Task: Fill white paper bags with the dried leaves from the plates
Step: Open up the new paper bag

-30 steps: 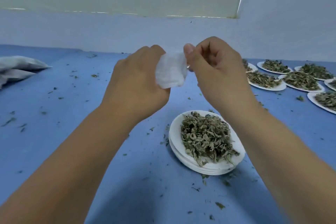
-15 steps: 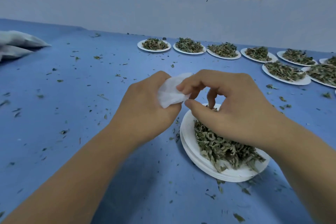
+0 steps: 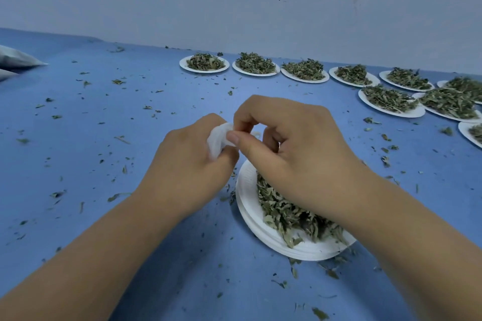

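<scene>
A small white paper bag sits crumpled between both hands, just above the near plate's far rim. My left hand grips it from the left with curled fingers. My right hand pinches its right edge between thumb and forefinger. Below them a stack of white plates holds a heap of dried green leaves, partly hidden by my right wrist.
Several more white plates of dried leaves run along the back wall and crowd the right side. Leaf crumbs litter the blue tabletop. Grey filled bags lie at the far left edge.
Both hands have come down with the bag from chest height to just above the near plate. The view has tilted down and the back row of plates now shows.
</scene>
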### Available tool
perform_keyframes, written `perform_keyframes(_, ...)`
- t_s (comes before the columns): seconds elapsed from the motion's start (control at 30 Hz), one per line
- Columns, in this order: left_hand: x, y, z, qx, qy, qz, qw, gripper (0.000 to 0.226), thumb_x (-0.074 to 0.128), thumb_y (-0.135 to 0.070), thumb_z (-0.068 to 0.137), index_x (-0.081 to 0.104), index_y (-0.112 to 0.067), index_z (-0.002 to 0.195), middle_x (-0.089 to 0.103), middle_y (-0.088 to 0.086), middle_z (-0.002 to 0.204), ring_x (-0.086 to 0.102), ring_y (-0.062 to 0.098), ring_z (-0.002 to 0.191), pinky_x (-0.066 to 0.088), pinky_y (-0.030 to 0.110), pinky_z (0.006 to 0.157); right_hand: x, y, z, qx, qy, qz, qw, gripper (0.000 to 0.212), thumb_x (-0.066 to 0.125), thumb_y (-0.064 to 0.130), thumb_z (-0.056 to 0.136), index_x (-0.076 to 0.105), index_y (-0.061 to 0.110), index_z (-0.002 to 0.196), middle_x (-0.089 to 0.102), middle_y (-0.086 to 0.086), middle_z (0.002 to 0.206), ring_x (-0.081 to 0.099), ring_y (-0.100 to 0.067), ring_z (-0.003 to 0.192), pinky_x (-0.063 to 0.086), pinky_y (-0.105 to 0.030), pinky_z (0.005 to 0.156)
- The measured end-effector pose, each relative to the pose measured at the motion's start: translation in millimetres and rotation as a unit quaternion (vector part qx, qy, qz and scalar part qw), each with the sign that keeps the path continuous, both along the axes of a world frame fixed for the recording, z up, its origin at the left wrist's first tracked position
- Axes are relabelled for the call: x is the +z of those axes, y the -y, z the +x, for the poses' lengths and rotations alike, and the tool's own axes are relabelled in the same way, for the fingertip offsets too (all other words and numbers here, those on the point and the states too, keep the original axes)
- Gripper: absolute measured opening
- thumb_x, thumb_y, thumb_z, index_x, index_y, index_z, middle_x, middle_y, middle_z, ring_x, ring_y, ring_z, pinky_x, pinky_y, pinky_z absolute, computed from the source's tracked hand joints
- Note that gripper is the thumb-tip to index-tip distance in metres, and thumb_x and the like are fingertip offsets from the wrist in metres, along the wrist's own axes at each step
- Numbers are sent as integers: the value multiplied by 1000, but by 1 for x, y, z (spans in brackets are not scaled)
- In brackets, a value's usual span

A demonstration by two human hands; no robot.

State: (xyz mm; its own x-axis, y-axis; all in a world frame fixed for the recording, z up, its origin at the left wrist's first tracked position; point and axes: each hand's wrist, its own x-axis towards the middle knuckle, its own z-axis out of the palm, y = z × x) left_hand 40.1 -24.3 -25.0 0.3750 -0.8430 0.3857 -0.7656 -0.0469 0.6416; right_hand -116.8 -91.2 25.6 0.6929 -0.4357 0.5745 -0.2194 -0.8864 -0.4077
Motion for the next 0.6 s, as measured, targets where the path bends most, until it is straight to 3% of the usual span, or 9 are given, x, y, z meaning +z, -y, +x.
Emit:
perform_keyframes(0.13,0,0,2,19,-9,-15,1000,24,51,-36,92,43,-26,72,52,-8,65,47,10,57,36,28,52,-1,4,-2,3,8,26,1000,7,61,26,101,57,24,95,62,20,75,51,-15,51,35,-16,52)
perform_keyframes(0.23,-1,-3,2,17,-15,-22,999,26,50,-39,92,40,-28,71,51,-9,64,45,8,55,34,27,51,-2,4,-4,19,-38,23,999,6,55,28,104,51,25,100,53,10,62,53,-17,50,46,-36,53)
perform_keyframes(0.3,-2,-3,2,16,-11,-19,1000,28,45,-44,90,38,-26,70,49,-9,62,43,8,54,32,27,51,-2,2,-4,17,-50,9,999,6,57,30,102,53,25,100,55,14,60,56,-16,52,50,-41,56)
perform_keyframes(0.37,-2,-3,2,9,-7,-20,1000,28,40,-49,86,37,-26,69,47,-10,60,41,8,53,31,26,52,0,1,-4,11,-40,12,999,6,64,31,97,59,27,97,55,35,66,63,-17,61,53,-37,63)
perform_keyframes(0.43,1,-5,2,6,-18,-33,999,22,43,-49,79,42,-29,69,50,-12,59,42,7,52,30,23,51,2,1,-3,0,-42,61,997,10,70,38,91,62,34,96,57,42,74,64,-8,65,49,-23,65)
perform_keyframes(0.53,5,-6,0,1,-37,-43,998,4,51,-33,71,50,-37,71,55,-16,61,47,4,53,32,17,47,7,2,-5,5,-75,100,992,16,67,54,84,69,44,95,64,29,90,57,4,92,39,-8,73)
perform_keyframes(0.6,6,-6,-1,-6,-31,-44,999,3,53,-32,73,52,-35,73,57,-18,66,50,2,56,32,15,48,10,0,-7,22,-116,102,988,24,63,56,83,72,43,100,66,20,104,48,5,118,37,-16,98)
